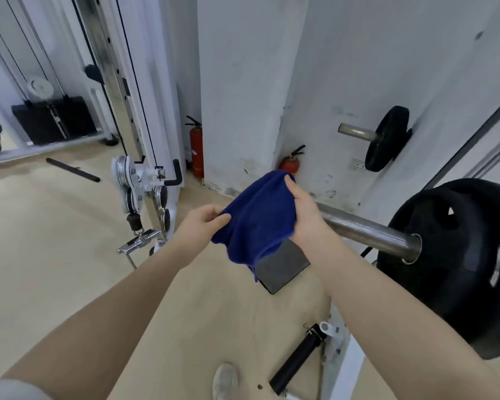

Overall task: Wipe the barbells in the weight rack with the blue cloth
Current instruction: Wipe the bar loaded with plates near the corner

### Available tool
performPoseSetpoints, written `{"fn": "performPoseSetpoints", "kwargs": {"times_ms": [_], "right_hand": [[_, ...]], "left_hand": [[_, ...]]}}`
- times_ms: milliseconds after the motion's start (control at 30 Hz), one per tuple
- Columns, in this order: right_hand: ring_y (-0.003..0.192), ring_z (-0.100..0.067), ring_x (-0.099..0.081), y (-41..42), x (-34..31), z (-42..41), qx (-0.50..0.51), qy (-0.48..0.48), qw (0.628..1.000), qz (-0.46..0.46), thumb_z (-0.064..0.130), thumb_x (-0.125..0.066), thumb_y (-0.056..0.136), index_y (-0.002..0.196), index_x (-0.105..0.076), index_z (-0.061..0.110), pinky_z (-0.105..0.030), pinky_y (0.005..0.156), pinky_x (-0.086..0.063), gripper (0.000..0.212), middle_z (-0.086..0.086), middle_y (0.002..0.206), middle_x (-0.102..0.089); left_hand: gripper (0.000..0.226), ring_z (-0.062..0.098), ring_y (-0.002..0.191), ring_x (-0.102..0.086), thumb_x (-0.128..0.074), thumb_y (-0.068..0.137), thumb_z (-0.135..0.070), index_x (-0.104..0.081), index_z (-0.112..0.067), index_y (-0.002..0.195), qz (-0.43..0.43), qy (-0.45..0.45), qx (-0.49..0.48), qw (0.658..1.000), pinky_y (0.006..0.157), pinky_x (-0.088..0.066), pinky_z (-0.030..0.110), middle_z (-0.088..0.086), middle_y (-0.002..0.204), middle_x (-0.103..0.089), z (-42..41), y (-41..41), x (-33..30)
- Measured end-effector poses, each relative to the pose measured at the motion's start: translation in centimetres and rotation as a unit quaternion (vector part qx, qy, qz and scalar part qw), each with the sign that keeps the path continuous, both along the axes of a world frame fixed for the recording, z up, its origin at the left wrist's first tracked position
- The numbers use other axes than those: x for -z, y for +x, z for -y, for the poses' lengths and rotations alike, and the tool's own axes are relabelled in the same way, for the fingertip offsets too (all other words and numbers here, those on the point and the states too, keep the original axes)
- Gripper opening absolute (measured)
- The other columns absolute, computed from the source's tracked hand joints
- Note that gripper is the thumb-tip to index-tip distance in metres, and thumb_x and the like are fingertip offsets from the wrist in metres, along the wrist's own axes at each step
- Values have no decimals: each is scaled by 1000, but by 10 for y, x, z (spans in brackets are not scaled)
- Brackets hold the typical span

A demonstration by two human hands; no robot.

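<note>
blue cloth (257, 215) | pinched by both hands' fingers (290, 183) | over barbell (367, 229) end

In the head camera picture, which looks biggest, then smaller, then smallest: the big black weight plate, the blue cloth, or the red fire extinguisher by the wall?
1. Big black weight plate, though it is nearest the camera.
2. Blue cloth.
3. Red fire extinguisher, farther away.

2 hands (202, 223), 1 blue cloth (257, 220), 2 barbell sleeves (367, 229), 2 fire extinguishers (196, 148), 1 shoe (225, 381).

Cloth (257, 215) between hands (202, 226) — over barbell (367, 229) end, plate (456, 255) right.
</note>
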State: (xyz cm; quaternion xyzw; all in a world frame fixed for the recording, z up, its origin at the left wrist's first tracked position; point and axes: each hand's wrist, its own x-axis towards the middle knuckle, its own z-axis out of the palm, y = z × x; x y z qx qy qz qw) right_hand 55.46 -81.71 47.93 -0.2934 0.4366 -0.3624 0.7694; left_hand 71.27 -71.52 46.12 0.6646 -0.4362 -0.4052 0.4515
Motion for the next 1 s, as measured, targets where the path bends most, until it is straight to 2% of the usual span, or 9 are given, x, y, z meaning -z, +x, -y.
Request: {"fn": "performPoseSetpoints", "kwargs": {"times_ms": [267,367,467,533,667,767,800,900,1000], "right_hand": [[99,-27,-60,9,-83,89,84,-184,976,76,23,-53,94,109,-60,21,-41,84,-51,17,-7,108,-63],[73,-12,-63,15,-98,91,7,-305,950,-64,8,-55,90,101,-64,20,-23,63,-52,19,1,83,-67],[69,-5,-61,23,-78,82,-255,-448,760,-396,14,-58,86,88,-67,26,-22,64,-50,15,7,78,-66],[78,-10,-60,31,-57,77,-411,-425,634,-499,34,-55,87,85,-68,29,-31,75,-50,13,8,83,-66],[88,-18,-59,42,-34,73,-322,-373,681,-542,50,-33,95,83,-71,21,-34,83,-45,50,1,93,-67],[91,-22,-55,52,-9,60,-168,-387,693,-585,38,-33,99,103,-59,10,-33,75,-42,39,-7,101,-62],[91,-22,-55,57,3,52,-131,-386,669,-622,42,-34,98,107,-56,11,-33,76,-43,39,-6,101,-61],[83,-22,-61,68,36,37,-89,-432,481,-758,49,-42,91,104,-60,13,-33,75,-46,42,-2,91,-66],[61,-19,-62,57,39,45,-34,-454,441,-774,41,-36,86,78,-66,17,-29,60,-47,39,2,67,-66]], "left_hand": [[47,5,124,-38,-50,92,-10,-41,-25,135,48,-89,27,995,105,-30,28,-10,133,-46,120,15,-57],[38,11,121,-44,-46,94,-9,-47,-18,131,76,-49,98,991,98,-34,27,-2,133,-50,143,19,-54],[32,15,106,-53,-46,93,-4,-53,-9,124,124,7,202,971,87,-37,24,5,120,-59,147,26,-36],[35,17,107,-56,-49,89,-1,-54,-10,123,147,50,279,948,87,-43,25,3,115,-60,149,35,-18],[42,10,100,-60,-50,80,4,-55,-25,110,64,67,356,930,85,-46,19,-6,108,-62,153,49,-5],[47,-7,92,-59,-46,85,9,-52,-30,111,52,60,403,912,80,-45,9,-16,106,-60,156,53,-6],[49,-5,95,-58,-45,85,11,-52,-30,112,50,56,414,907,78,-45,9,-17,105,-60,158,54,-5],[56,1,101,-54,-40,84,15,-48,-31,114,50,53,416,906,80,-46,10,-17,108,-57,164,59,2],[65,6,103,-52,-33,81,23,-41,-22,129,32,32,426,904,85,-45,7,-10,115,-52,166,61,5]]}}
